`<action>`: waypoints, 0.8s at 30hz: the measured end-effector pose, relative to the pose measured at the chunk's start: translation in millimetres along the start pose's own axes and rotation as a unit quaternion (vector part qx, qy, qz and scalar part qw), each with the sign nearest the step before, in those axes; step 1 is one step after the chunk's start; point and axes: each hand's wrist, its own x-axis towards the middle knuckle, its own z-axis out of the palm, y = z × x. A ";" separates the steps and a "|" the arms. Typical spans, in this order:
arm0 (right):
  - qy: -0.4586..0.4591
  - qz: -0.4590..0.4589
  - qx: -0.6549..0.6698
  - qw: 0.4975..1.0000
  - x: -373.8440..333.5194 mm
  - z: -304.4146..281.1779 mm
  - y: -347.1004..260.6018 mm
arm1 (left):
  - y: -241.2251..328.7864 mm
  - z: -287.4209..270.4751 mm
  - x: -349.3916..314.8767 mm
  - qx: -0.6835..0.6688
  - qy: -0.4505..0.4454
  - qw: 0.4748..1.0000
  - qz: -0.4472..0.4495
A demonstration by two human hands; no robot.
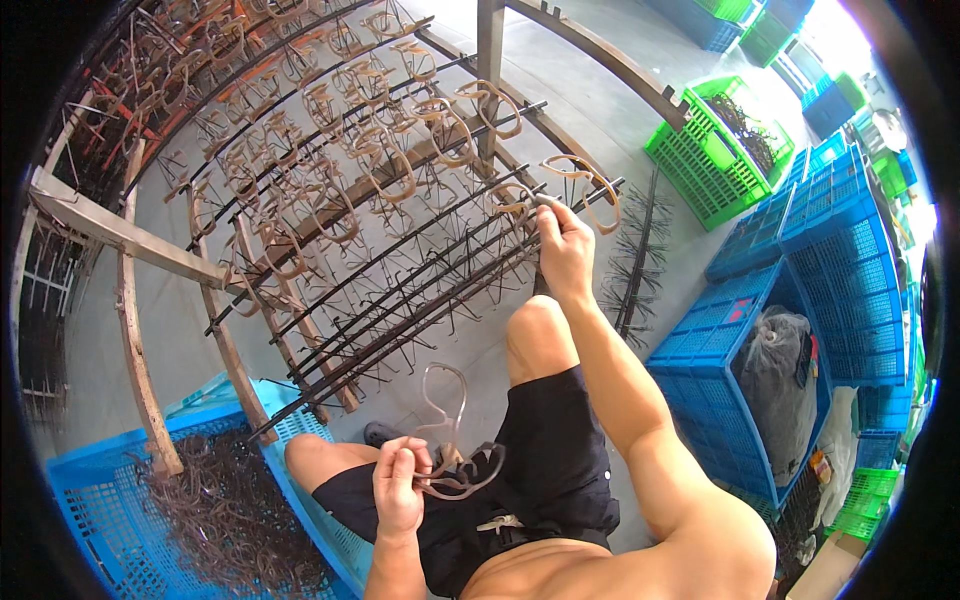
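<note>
- Presently, I see the right hand [567, 250] out at the far ends of the dark rods [410, 332]. Its fingers curl together beside an amber frame [613, 206]; I cannot tell whether they pinch frame or rod.
- The left hand [400, 490], near the lap, pinches pale, see-through frames [457, 428] between thumb and fingers; one rim stands up, another lies toward the thighs.
- Many more frames hang on the rack [490, 60], beyond the right hand and to its left.
- To handle these well, I'd grip lightly at the bridge, seat each frame squarely on its hook, and check it hangs freely before letting go.
- I'd keep the left-hand frames clear of the wiry hooks, which could snag or scratch them.
</note>
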 end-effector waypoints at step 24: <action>-0.024 0.161 0.233 0.959 -72.9 31.0 -19.5 | 3.2 19.5 10.0 -0.036 -0.005 0.999 0.005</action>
